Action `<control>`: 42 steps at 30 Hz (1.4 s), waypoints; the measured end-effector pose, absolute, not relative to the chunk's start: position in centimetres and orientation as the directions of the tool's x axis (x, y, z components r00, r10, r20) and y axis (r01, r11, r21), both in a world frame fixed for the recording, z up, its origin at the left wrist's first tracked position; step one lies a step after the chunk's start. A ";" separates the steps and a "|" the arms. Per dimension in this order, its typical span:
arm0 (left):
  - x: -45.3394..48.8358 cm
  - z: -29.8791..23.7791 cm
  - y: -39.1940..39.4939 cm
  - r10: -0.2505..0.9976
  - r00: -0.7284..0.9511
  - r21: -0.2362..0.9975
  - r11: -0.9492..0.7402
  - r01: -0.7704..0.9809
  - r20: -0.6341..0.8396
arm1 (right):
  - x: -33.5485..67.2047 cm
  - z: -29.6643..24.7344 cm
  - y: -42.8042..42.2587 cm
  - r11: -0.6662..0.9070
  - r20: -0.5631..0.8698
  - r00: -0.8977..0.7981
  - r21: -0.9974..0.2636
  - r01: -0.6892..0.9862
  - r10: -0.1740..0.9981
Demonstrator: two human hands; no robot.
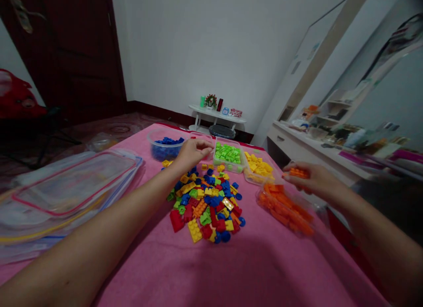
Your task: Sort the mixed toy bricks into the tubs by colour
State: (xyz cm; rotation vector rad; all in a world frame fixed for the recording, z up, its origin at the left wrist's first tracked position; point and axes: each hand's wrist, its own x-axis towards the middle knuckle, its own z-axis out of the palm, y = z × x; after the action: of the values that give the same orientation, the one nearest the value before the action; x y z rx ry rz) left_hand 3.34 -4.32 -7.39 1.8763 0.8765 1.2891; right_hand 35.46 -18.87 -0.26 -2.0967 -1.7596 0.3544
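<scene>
My right hand (306,177) is closed around an orange building brick (298,172), studs facing up. It hovers over the right side of a clear container (306,205) filled with orange bricks (279,203). My left hand (194,152) reaches over the far side of a mixed pile of bricks (206,201), beside a clear container (202,137) at the back. Its fingers are drawn together; whatever they may hold is hidden. Blue, red, yellow, green and orange pieces make up the pile on the pink cloth (211,271).
A round tub of blue bricks (165,148) stands back left. Boxes of green bricks (228,153) and yellow bricks (258,166) stand to the right of my left hand. Stacked clear lids (76,179) lie at the left. A cluttered dresser (291,141) borders the right side.
</scene>
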 end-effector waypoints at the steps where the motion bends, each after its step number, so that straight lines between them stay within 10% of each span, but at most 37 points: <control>1: 3.4 -7.6 -4.2 0.830 0.309 0.842 -0.522 0.136 0.465 | 36.6 -0.6 -19.3 -0.149 0.043 0.175 -0.352 0.924 0.984; 6: 3.9 -8.5 -3.8 0.781 0.474 0.839 -0.524 0.146 0.406 | 36.0 -1.5 -20.1 -0.010 0.100 0.018 -0.080 0.997 0.995; 13: 3.2 -8.9 -3.5 0.735 0.554 0.734 -0.612 0.295 0.391 | 23.3 -1.6 -16.0 0.246 0.100 -0.234 -0.134 0.960 0.967; 23: 2.2 -7.0 -5.2 0.639 0.751 0.737 -0.587 0.336 0.166 | 19.4 -7.1 -9.9 0.056 -0.015 -0.056 0.023 0.998 0.998; 34: 3.0 -6.7 -7.8 0.433 0.896 0.574 -0.711 0.407 -0.099 | 21.3 -5.5 -11.2 0.280 -0.023 -0.303 -0.318 0.906 0.953; 42: -0.4 -5.0 -5.4 0.661 0.745 0.457 -0.637 0.620 -0.090 | 18.6 -5.7 -12.6 0.072 -0.099 -0.069 0.029 0.997 0.993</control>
State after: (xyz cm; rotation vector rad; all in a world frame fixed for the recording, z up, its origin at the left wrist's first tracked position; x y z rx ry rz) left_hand -0.40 -5.41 -5.02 2.4788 0.9718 0.1167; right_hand 18.56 -12.57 -5.71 -2.2036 -2.3657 0.0759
